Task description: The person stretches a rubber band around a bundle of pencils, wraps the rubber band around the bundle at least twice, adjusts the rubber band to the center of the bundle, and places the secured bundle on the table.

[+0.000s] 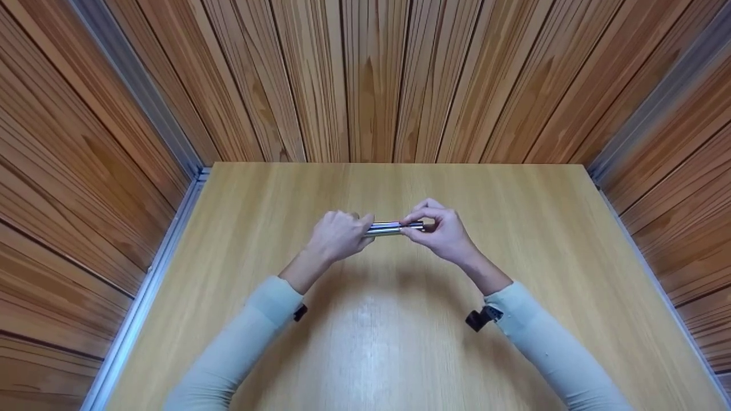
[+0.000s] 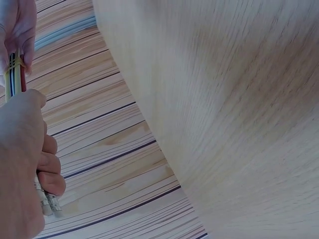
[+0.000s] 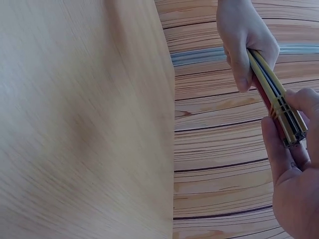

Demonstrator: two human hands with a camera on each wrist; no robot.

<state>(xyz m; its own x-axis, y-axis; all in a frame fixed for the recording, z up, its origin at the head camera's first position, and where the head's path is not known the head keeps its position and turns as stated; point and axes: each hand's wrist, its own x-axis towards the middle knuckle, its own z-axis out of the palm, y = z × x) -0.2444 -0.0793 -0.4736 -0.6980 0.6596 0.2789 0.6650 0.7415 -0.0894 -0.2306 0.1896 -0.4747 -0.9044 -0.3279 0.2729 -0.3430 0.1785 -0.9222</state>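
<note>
The right hand (image 1: 448, 233) pinched one end of the pencil bundle (image 1: 385, 228) between thumb and fingers, at the yellow rubber band (image 3: 280, 105). The left hand (image 1: 341, 235) gripped the shafts farther along, fingers curled round them. The bundle's long axis ran crosswise from hand to hand, the banded end nearer the right, above the tabletop (image 1: 371, 342)

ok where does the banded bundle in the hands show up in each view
Head: bundle near the centre, slightly below mid-height.
Left wrist: bundle by the left edge, partly covered.
Right wrist: bundle right side, mostly upper half.
Shared landmark: tabletop, on the left wrist view's right, the right wrist view's left.
</note>
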